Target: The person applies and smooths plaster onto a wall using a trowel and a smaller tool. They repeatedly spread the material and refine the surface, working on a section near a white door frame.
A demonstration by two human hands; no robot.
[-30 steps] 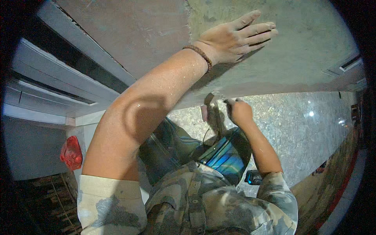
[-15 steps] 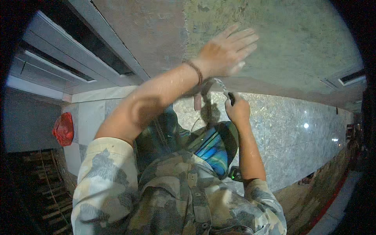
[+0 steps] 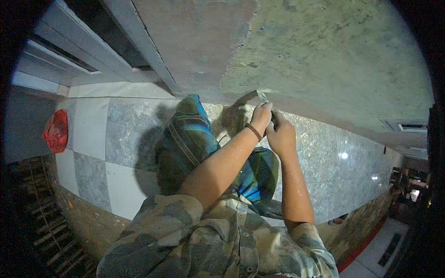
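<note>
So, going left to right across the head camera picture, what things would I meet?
Red bag → left knee in plaid cloth → left hand → right hand → pale rectangular wall fitting.

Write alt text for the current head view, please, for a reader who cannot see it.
A person's right hand grips a dark-handled tool, the left hand close to its pale end, near the foot of a patchy green and brown wall. A tiled floor spreads below, with a red bundle at far left.
</note>
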